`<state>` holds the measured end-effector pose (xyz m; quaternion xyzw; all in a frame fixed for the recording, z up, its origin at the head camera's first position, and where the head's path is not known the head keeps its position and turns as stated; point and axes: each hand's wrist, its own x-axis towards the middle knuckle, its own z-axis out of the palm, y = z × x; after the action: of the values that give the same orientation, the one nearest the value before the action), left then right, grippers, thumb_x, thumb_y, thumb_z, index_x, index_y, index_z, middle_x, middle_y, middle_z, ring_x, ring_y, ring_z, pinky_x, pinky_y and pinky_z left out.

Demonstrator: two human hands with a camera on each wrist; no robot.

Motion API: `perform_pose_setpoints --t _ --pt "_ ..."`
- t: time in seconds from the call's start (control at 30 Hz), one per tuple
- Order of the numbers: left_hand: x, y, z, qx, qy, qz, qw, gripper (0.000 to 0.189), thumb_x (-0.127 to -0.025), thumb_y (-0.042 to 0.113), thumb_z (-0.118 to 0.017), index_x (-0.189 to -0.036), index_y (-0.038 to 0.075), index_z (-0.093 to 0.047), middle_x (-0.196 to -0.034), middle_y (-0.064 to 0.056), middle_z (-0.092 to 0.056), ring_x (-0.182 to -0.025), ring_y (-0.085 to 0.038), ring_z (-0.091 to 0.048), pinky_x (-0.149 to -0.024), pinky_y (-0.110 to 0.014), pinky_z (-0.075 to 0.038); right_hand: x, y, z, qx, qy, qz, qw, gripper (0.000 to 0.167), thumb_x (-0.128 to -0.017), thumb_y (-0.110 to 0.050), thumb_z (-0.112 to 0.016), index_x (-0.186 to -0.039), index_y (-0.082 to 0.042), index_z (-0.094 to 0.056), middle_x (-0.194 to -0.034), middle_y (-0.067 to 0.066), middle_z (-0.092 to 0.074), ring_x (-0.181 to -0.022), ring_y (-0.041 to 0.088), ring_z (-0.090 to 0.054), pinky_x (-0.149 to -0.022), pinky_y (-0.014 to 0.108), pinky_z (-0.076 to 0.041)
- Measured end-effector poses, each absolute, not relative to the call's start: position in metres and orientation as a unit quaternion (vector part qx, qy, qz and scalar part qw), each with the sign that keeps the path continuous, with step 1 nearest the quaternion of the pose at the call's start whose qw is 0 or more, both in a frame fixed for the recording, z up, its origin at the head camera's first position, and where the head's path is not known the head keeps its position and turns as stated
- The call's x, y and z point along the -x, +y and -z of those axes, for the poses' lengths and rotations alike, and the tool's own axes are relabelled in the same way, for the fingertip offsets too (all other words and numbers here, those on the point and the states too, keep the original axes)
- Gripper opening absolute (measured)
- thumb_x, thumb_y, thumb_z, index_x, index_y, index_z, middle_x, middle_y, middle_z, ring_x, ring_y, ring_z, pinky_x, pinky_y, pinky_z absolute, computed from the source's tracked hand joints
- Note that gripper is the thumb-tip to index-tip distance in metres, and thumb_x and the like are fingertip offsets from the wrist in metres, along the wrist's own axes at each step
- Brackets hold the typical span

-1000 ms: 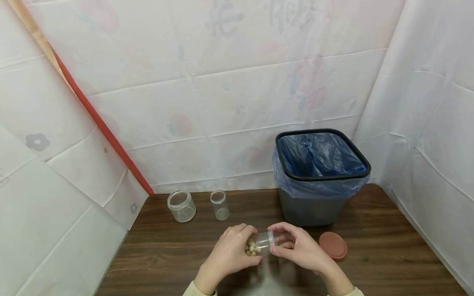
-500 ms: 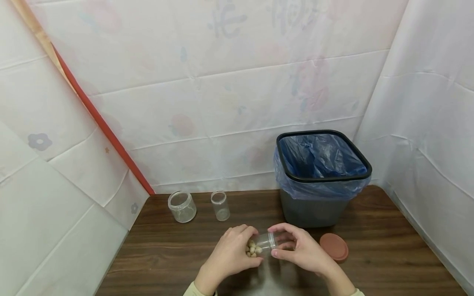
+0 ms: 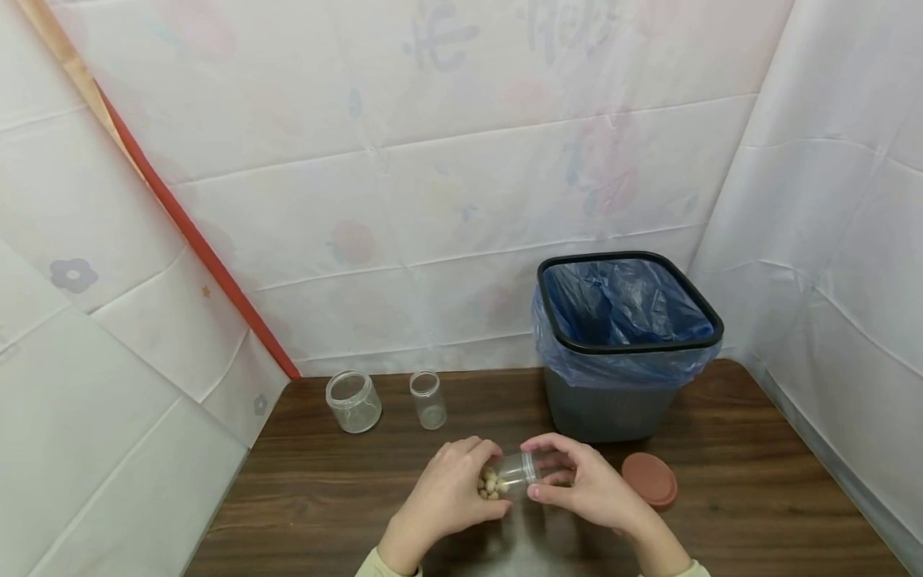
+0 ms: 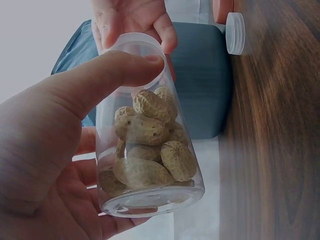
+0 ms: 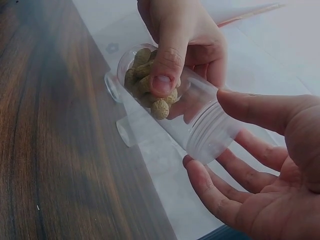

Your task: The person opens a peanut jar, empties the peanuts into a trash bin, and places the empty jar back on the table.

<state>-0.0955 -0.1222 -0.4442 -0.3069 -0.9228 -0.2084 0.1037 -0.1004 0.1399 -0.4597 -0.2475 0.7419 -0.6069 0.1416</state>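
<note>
Both hands hold a clear jar [image 3: 515, 467] low over the table, tilted on its side. Peanuts [image 4: 145, 131] in their shells lie heaped at its base end. My left hand [image 3: 450, 486] grips the body, thumb across the near side and fingers behind. At the other end, my right hand [image 3: 587, 485] pinches the ridged, translucent mouth end [image 5: 209, 131] between thumb and fingertips. Whether a cap covers that end, I cannot tell. A translucent threaded cap [image 4: 235, 33] stands on the table in the left wrist view, near a reddish-brown lid [image 3: 650, 479].
Behind the right hand stands a dark bin [image 3: 606, 409] lined with a blue bag [image 3: 634, 300]. Two clear jars, one wide [image 3: 355, 405] and one narrow [image 3: 429, 402], stand at the back left of the wooden table [image 3: 303, 489]. Pale cloth [image 3: 433, 200] hangs behind.
</note>
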Motion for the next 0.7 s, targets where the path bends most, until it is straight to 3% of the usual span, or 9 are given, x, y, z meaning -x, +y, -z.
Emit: perform_pose_setpoints --t 0.43,0.7 --pt "0.0973 -0.1232 0.4463 0.31 -0.92 0.215 0.103 0.05 -0.073 0.034 -0.101 -0.111 0.016 -0.075 -0.098 0.008 -0.07 -0.084 -0.002 -0.058 -0.083 -0.038 -0.057 0.0998 0.1418 0.4553 0.26 0.731 0.616 0.135 0.051 -0.099 -0.011 -0.082 -0.144 0.001 -0.062 -0.139 0.022 -0.066 -0.122 0.033 -0.069 -0.096 0.032 -0.06" --pt "0.0981 -0.1233 0.4474 0.31 -0.919 0.222 0.099 0.05 -0.074 0.035 -0.1 -0.112 0.015 -0.075 -0.101 0.006 -0.072 -0.086 -0.003 -0.06 -0.084 -0.039 -0.057 0.1025 0.1399 0.4614 0.269 0.74 0.601 0.133 0.055 -0.098 -0.013 -0.083 -0.148 -0.009 -0.061 -0.146 0.022 -0.063 -0.124 0.028 -0.069 -0.094 0.033 -0.061"
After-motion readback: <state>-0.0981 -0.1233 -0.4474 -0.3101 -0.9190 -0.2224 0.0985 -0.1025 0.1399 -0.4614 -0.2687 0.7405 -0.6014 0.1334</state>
